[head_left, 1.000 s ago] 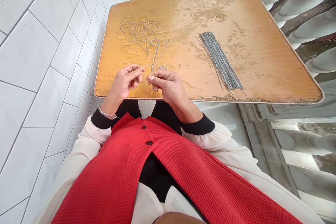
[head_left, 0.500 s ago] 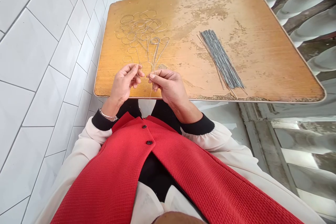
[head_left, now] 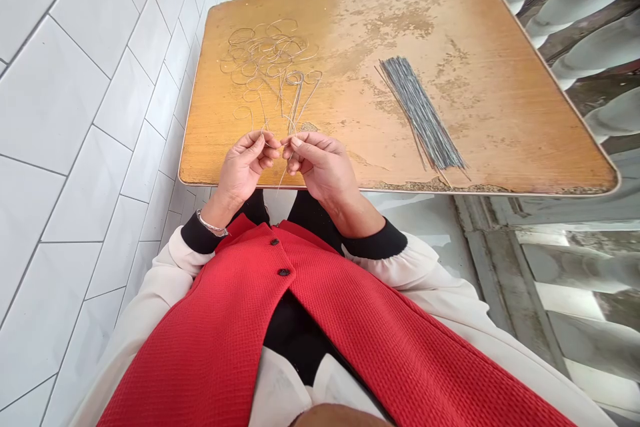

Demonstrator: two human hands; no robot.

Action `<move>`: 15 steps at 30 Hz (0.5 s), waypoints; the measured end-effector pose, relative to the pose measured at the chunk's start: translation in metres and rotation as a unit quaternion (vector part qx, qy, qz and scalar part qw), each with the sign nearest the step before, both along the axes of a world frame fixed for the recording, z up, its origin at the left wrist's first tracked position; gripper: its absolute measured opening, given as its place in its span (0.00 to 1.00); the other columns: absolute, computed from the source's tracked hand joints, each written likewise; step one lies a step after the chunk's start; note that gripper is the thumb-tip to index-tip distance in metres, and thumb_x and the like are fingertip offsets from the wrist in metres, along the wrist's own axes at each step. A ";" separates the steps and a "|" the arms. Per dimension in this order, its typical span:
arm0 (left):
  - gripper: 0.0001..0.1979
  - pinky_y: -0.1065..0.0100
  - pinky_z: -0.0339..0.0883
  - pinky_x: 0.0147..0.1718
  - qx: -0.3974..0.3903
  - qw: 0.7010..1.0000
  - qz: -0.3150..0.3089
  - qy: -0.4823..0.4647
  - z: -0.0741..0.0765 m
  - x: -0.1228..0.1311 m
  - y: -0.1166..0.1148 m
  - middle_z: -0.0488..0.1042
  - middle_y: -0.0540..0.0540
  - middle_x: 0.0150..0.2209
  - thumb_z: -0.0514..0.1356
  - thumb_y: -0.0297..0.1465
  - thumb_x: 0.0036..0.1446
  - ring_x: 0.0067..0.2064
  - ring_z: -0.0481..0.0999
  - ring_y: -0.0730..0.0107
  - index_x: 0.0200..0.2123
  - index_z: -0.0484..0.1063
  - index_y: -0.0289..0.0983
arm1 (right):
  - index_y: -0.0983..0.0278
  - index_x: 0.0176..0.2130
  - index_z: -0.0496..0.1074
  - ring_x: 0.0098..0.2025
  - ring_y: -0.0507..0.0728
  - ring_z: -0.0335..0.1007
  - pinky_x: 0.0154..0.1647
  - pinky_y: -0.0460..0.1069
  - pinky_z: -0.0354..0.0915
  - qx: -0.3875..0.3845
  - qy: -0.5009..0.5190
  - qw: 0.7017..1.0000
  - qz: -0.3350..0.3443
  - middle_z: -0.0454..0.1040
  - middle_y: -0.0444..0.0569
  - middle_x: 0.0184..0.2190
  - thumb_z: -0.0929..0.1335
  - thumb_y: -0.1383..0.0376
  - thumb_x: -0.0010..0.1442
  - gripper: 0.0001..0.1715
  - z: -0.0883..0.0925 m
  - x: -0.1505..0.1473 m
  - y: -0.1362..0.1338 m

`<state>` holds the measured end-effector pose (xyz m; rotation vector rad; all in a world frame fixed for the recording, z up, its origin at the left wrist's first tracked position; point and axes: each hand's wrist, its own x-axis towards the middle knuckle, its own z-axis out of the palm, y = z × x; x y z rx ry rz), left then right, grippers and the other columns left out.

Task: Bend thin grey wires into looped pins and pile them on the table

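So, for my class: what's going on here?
One person is handling a thin wire, pinched in the grip of the left hand and right hand, close together by the table's near edge. Looped wires lie beyond the hands; a bundle of straight grey wires lies to the right.

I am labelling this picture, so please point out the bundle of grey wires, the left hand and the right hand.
Bundle of grey wires (head_left: 421,113), head view, mid-length.
Left hand (head_left: 240,167), head view, near thumb base.
Right hand (head_left: 326,165), head view, near thumb base.
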<state>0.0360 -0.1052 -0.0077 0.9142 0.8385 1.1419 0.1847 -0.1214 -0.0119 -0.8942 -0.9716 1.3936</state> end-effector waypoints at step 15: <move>0.08 0.80 0.72 0.36 -0.024 0.997 0.061 -0.028 -0.010 0.010 -0.002 0.76 0.55 0.32 0.57 0.29 0.69 0.30 0.76 0.87 0.35 0.73 0.39 | 0.62 0.32 0.81 0.22 0.47 0.68 0.26 0.44 0.70 0.007 0.037 0.999 -0.013 0.74 0.42 0.23 0.81 0.56 0.48 0.16 -0.006 -0.002 0.001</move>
